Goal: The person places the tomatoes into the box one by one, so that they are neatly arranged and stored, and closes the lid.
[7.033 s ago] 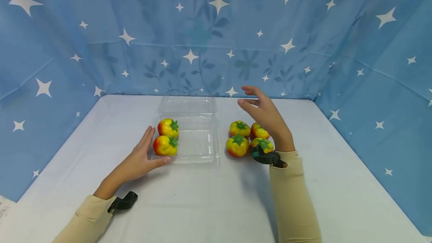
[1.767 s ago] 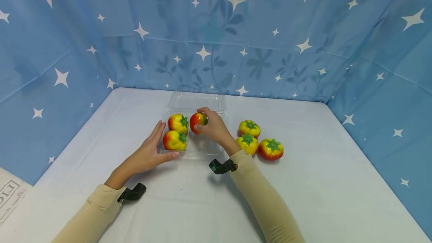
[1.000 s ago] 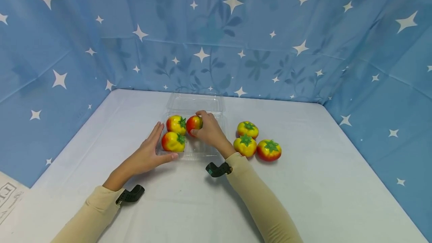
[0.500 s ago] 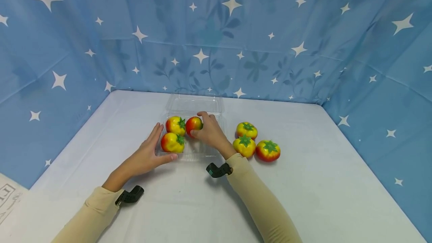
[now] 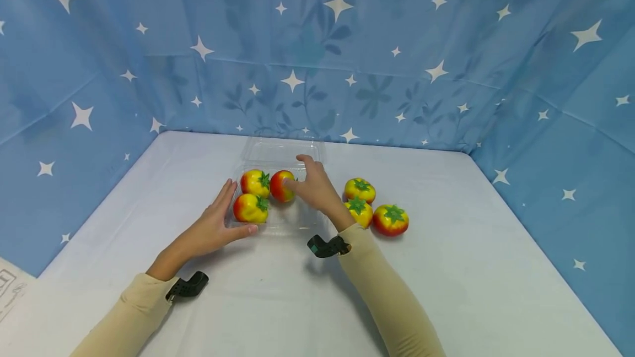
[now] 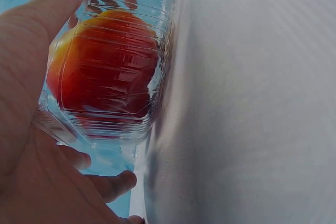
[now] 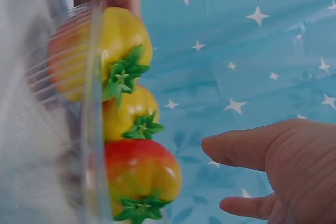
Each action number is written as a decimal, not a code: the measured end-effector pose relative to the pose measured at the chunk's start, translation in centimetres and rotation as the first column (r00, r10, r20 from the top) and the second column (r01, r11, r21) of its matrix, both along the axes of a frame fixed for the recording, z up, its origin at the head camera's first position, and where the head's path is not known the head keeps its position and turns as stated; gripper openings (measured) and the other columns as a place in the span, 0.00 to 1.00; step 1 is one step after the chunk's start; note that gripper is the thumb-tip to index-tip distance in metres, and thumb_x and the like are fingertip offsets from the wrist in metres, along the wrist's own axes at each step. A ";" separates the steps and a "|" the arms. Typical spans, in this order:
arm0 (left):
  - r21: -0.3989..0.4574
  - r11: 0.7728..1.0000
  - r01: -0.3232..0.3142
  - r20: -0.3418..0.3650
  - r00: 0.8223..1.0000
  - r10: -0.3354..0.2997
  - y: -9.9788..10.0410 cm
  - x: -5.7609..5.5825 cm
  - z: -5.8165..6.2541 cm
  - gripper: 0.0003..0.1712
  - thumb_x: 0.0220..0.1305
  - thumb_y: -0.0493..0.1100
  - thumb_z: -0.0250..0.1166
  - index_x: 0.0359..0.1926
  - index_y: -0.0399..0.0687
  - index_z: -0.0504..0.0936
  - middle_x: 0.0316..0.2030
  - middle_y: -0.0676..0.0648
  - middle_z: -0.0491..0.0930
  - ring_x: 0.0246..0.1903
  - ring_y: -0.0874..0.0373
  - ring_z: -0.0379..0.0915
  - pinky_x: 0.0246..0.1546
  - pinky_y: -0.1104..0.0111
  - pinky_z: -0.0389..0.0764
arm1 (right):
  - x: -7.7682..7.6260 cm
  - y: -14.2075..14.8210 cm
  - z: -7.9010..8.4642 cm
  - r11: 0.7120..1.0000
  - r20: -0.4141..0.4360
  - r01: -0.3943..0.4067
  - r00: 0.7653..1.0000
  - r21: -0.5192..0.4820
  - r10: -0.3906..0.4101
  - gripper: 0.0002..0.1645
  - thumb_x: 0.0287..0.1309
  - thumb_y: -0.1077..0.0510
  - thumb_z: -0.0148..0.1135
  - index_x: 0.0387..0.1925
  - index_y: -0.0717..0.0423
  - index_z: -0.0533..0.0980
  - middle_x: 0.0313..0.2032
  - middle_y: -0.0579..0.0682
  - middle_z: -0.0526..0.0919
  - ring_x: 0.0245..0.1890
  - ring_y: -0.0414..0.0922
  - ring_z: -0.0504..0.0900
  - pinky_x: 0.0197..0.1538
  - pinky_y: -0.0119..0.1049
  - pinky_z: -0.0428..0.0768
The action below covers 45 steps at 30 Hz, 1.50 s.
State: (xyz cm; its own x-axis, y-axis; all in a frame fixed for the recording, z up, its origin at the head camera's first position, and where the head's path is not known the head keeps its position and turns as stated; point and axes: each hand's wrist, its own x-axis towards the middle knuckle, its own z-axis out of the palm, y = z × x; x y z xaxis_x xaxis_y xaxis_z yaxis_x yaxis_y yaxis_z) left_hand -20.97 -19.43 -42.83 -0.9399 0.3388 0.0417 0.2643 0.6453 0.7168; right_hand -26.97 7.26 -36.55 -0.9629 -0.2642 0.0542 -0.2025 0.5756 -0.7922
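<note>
Against the near left corner of a clear plastic clamshell box [image 5: 297, 228], my left hand [image 5: 210, 228] rests with straight fingers along the side and the thumb at the front rim. Two yellow-red toy tomatoes with green leafy tops, a rear one [image 5: 255, 183] and a front one [image 5: 250, 208], sit in the box's left part. A third toy tomato [image 5: 283, 186] lies in the box to the right of the rear one. My right hand [image 5: 317, 189] is just right of it, thumb and fingers spread; the right wrist view shows a gap between thumb [image 7: 236, 148] and fruit.
Right of the box, three more toy tomatoes stand on the white table: a back one [image 5: 360, 189], a front one [image 5: 359, 211] partly behind my right arm, and one farther right [image 5: 391, 220]. The open lid [image 5: 283, 150] lies behind the box, near the blue star curtain [image 5: 317, 70].
One toy tomato has gone from the right-hand group into the box in my right hand. In the last half second that hand has let go, fingers spreading and lifting slightly right. My left hand stays put.
</note>
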 end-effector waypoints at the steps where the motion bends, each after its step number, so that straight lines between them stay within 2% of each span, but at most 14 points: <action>1: 0.001 1.000 0.001 0.000 1.000 -0.001 0.0 0.0 0.0 0.71 0.66 0.66 0.72 0.86 0.38 0.35 0.85 0.36 0.29 0.81 0.27 0.33 0.72 0.25 0.45 | 0.1 0.1 0.2 1.000 0.003 0.002 1.000 -0.005 -0.002 0.44 0.72 0.52 0.67 0.81 0.60 0.61 0.76 0.67 0.63 0.72 0.64 0.68 0.74 0.60 0.70; 9: 0.009 1.000 -0.009 0.007 1.000 0.009 -0.2 0.2 -0.1 0.71 0.66 0.66 0.72 0.87 0.39 0.35 0.85 0.37 0.29 0.82 0.28 0.32 0.72 0.25 0.45 | 0.6 1.5 1.1 1.000 -0.044 -0.014 0.999 0.011 0.014 0.43 0.74 0.49 0.65 0.83 0.54 0.61 0.80 0.59 0.61 0.77 0.58 0.63 0.76 0.60 0.65; 15: -0.009 1.000 -0.009 0.009 1.000 0.009 -0.6 0.5 0.0 0.71 0.66 0.66 0.72 0.86 0.39 0.35 0.85 0.36 0.29 0.81 0.27 0.33 0.71 0.24 0.45 | 1.4 3.6 1.5 0.999 -0.086 -0.034 0.996 0.008 0.035 0.43 0.74 0.48 0.63 0.83 0.53 0.60 0.81 0.56 0.60 0.79 0.56 0.60 0.78 0.60 0.63; 20: -0.004 1.000 -0.006 0.008 1.000 0.006 -0.6 0.3 0.0 0.71 0.66 0.66 0.73 0.87 0.39 0.35 0.85 0.36 0.29 0.81 0.28 0.32 0.71 0.25 0.45 | 2.0 5.9 1.7 0.998 -0.108 -0.050 0.993 0.031 0.053 0.45 0.74 0.46 0.63 0.84 0.53 0.59 0.82 0.56 0.57 0.81 0.56 0.57 0.78 0.62 0.60; 28: 0.009 1.000 -0.003 0.015 1.000 0.003 -0.1 0.2 -0.3 0.71 0.66 0.66 0.73 0.87 0.39 0.36 0.85 0.36 0.29 0.81 0.27 0.33 0.71 0.24 0.45 | 2.8 10.1 1.4 0.988 -0.120 -0.065 0.989 0.137 0.082 0.47 0.73 0.45 0.64 0.85 0.49 0.58 0.85 0.58 0.49 0.82 0.61 0.52 0.77 0.70 0.54; 34: 0.010 1.000 0.000 0.013 1.000 0.000 0.0 0.3 -0.2 0.71 0.66 0.66 0.73 0.87 0.39 0.36 0.85 0.35 0.29 0.81 0.27 0.33 0.71 0.25 0.45 | 3.2 12.9 1.0 0.982 -0.081 -0.064 0.994 0.178 0.079 0.52 0.70 0.42 0.67 0.86 0.45 0.55 0.86 0.57 0.45 0.83 0.63 0.50 0.75 0.75 0.53; 38: 0.010 1.000 0.002 0.012 1.000 -0.002 0.1 0.2 -0.1 0.71 0.66 0.66 0.73 0.87 0.39 0.36 0.85 0.35 0.29 0.81 0.28 0.33 0.71 0.25 0.45 | 3.3 14.6 1.0 0.974 -0.051 -0.094 0.993 0.205 0.107 0.56 0.69 0.40 0.70 0.87 0.46 0.51 0.86 0.58 0.42 0.83 0.64 0.46 0.75 0.75 0.51; 45: 0.009 1.000 -0.003 0.011 1.000 0.003 0.2 0.1 0.2 0.71 0.66 0.66 0.73 0.87 0.40 0.36 0.85 0.36 0.29 0.82 0.28 0.32 0.71 0.25 0.45 | 3.0 16.6 1.5 0.967 -0.048 -0.117 0.990 0.226 0.131 0.58 0.67 0.40 0.72 0.86 0.50 0.52 0.84 0.60 0.50 0.82 0.64 0.50 0.76 0.72 0.55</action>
